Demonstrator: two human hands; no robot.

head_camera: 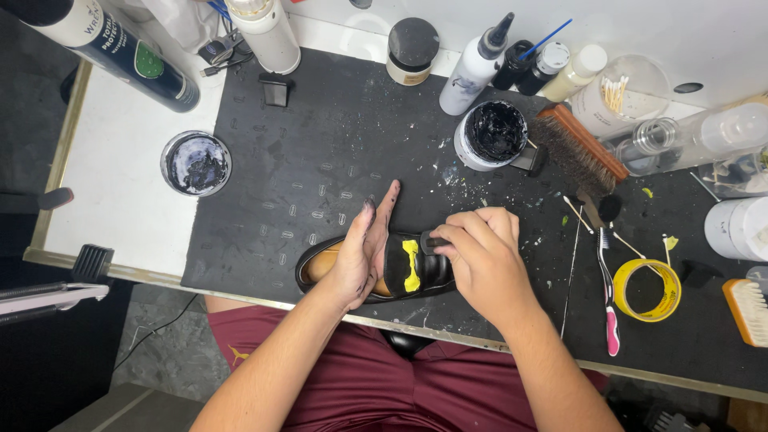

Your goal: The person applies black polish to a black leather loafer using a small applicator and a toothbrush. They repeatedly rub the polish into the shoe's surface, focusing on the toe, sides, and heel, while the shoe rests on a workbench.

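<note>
I see a black shoe (376, 268) lying on its side at the near edge of the black mat (320, 152), tan lining showing at the opening and a strip of yellow tape (411, 265) across its middle. My left hand (362, 252) rests over the shoe's opening, fingers nearly straight and spread only slightly, black stains on the fingertips; it steadies the shoe rather than gripping it. My right hand (480, 252) is curled tight, fingertips pinched on a small dark applicator (433, 242) that touches the shoe just right of the tape. I cannot tell what kind of applicator it is. Beyond the hands, an open tub (491, 134) of black polish stands on the mat, with a wooden brush (578, 149) just beside it on the right. A lid (196, 163) smeared with polish lies on the white tabletop to the left. Right of my right hand lie a toothbrush (608, 300) and a yellow tape roll (647, 290), near each other.
</note>
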